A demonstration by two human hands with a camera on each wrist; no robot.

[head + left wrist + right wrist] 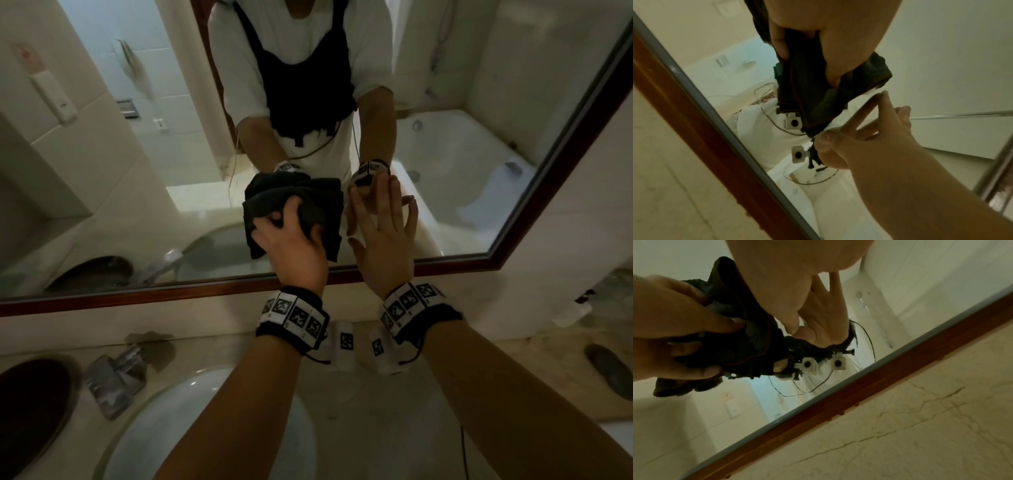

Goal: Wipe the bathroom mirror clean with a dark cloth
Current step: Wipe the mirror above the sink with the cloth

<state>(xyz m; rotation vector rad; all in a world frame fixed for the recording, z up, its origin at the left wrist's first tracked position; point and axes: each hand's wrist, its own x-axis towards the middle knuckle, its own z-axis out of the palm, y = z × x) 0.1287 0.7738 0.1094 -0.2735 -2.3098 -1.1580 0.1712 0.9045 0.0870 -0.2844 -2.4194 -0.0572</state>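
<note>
The mirror (462, 164) in its wooden frame (171, 293) lies under both hands. The dark cloth (298, 198) is bunched under the left hand's (294, 253) curled fingers (291, 212), against the glass. Just beside it, the right hand (383, 246) spreads straight fingers (394, 195), fingertips on the glass, holding nothing.

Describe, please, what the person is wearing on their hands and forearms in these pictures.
Both forearms are bare, with no sleeves reaching them and no gloves. The left hand and the right hand each have a black wristband ringed with white square tiles bearing black-and-white fiducial patterns. A thin black cord dangles from the right band. The mirror reflects small white wrist cameras.
</note>
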